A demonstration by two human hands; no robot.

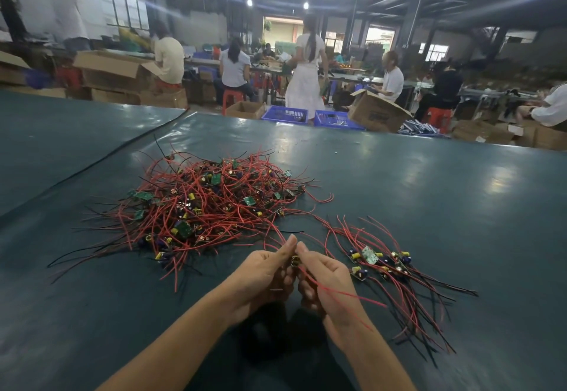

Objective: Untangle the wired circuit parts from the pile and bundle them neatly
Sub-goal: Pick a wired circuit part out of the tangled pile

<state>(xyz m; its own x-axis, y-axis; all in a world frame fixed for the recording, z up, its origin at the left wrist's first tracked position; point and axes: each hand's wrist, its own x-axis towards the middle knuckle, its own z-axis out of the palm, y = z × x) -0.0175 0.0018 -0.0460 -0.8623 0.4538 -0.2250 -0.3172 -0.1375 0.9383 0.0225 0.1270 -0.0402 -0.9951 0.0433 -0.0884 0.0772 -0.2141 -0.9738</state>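
Note:
A tangled pile of small green circuit boards with red and black wires lies on the table's left-centre. To the right lies a smaller sorted group of boards with their wires fanned toward me. My left hand and my right hand meet just above the table in front of me, both pinching one small circuit part. Its red wires run up toward the pile and down across my right wrist. The board itself is mostly hidden by my fingers.
The dark green table stretches far ahead, with a seam and a black cable at the left. Beyond its far edge stand blue crates, cardboard boxes and several seated and standing people.

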